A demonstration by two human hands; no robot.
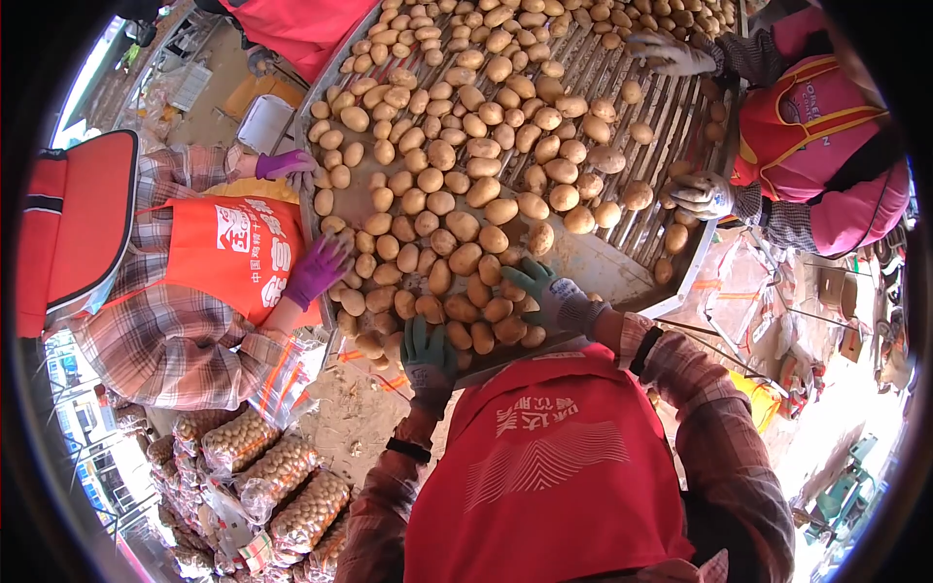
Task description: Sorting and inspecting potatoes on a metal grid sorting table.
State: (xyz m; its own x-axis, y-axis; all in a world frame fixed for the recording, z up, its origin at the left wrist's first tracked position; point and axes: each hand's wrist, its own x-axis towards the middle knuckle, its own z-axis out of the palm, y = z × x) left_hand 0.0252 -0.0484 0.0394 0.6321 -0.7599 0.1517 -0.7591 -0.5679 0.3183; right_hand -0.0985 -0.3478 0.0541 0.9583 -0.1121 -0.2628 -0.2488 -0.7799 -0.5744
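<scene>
My left hand [428, 357], in a green-coated knit glove, lies at the near edge of the sorting table with fingers extended against potatoes. My right hand [550, 295], gloved alike, rests with fingers spread beside the heap's right side, its fingertips close to several potatoes. Between and beyond both hands spreads a dense layer of potatoes [464, 259], light brown and somewhat dusty. They lie on a metal sorting table [605, 270], whose far part is a slatted roller bed [619, 171]. No potato shows enclosed in either hand; my palms are hidden.
A co-worker's purple-gloved hand [321, 268] touches potatoes at left; another's gloved hand [701, 195] is among potatoes at right. The table's raised metal rim [692, 266] bounds the surface. Clear bags of potatoes [310, 510] are stacked on the floor at lower left.
</scene>
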